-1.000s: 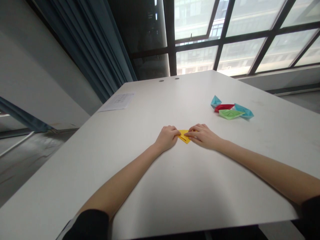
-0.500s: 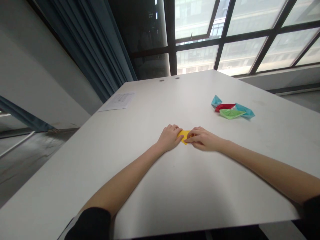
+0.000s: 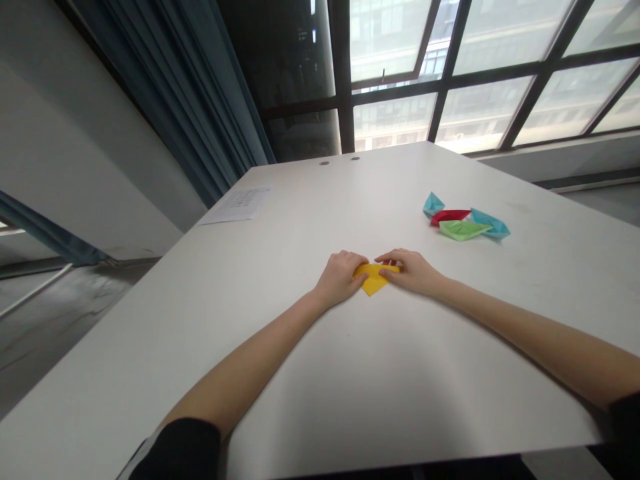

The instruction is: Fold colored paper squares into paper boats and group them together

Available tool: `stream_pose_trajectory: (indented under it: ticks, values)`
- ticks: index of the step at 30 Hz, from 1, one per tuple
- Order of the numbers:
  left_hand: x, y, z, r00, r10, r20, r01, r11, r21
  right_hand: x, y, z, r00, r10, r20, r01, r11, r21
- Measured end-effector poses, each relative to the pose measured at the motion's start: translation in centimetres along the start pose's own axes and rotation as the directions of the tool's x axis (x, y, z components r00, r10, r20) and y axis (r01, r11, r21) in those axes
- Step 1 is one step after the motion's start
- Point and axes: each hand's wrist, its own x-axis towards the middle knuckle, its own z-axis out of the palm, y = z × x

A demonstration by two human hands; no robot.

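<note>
A small piece of folded yellow paper [image 3: 372, 283] lies on the white table between my hands, one corner pointing toward me. My left hand [image 3: 342, 275] grips its left end, with the thumb on top and the fingers curled along the far edge. At the right end, my right hand [image 3: 411, 272] has its thumb on the paper and its fingers around the far edge. Parts of both ends are covered by my fingers.
To the right on the table [image 3: 300, 373] sit folded paper boats: a green one [image 3: 463, 231], a red one [image 3: 450, 217] and a blue one [image 3: 492, 224]. Beside them is another blue folded piece [image 3: 433, 204]. A printed sheet [image 3: 238, 205] lies at the left edge.
My right hand has shifted right and away from the paper's middle, out to its right end. More of the yellow paper shows, including its near corner. My left hand stays nearly in place.
</note>
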Motion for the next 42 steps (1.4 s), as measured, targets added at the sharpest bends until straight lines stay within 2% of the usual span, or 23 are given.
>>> stream_pose_trajectory:
  ticks: [5, 10, 13, 17, 24, 33, 37, 39, 42]
  values:
    - [0.1, 0.3, -0.2, 0.988, -0.029, -0.15, 0.047, 0.992, 0.119, 0.2, -0.5, 0.0, 0.994, 0.106, 0.005, -0.105, 0.975, 0.195]
    - [0.0, 0.3, -0.2, 0.987, 0.059, -0.149, -0.029, 0.98, 0.196, 0.4, -1.1, -0.7, 0.984, 0.166, 0.059, -0.176, 0.914, 0.365]
    - [0.0, 0.5, -0.5, 0.982, 0.108, -0.154, -0.07, 0.969, 0.237, 0.5, -1.4, -1.1, 0.982, 0.182, 0.049, -0.188, 0.925, 0.329]
    - [0.1, 0.9, -1.1, 0.982, 0.142, -0.127, -0.105, 0.959, 0.263, 0.5, -1.7, -1.1, 0.993, 0.114, 0.027, -0.117, 0.951, 0.288]
    - [0.0, 1.1, -1.3, 0.977, 0.181, -0.115, -0.149, 0.958, 0.247, 0.6, -2.0, -1.4, 0.998, 0.066, 0.021, -0.069, 0.977, 0.2]
    - [0.2, 1.2, -1.6, 0.953, 0.285, -0.103, -0.245, 0.925, 0.29, 0.4, -2.2, -1.3, 0.998, 0.021, -0.064, -0.018, 0.999, 0.051]
    - [0.1, 1.6, -1.5, 0.975, 0.171, -0.139, -0.133, 0.96, 0.247, 0.5, -2.2, -1.3, 0.98, 0.052, -0.195, -0.051, 0.999, 0.011]
    - [0.2, 2.0, -1.3, 0.982, 0.065, -0.178, -0.033, 0.983, 0.179, 0.6, -2.3, -1.2, 0.969, 0.071, -0.237, -0.061, 0.997, 0.047]
    - [0.2, 2.5, -0.8, 0.974, -0.116, -0.197, 0.122, 0.992, 0.021, 0.4, -2.9, -0.7, 0.971, 0.042, -0.233, -0.021, 0.996, 0.09]
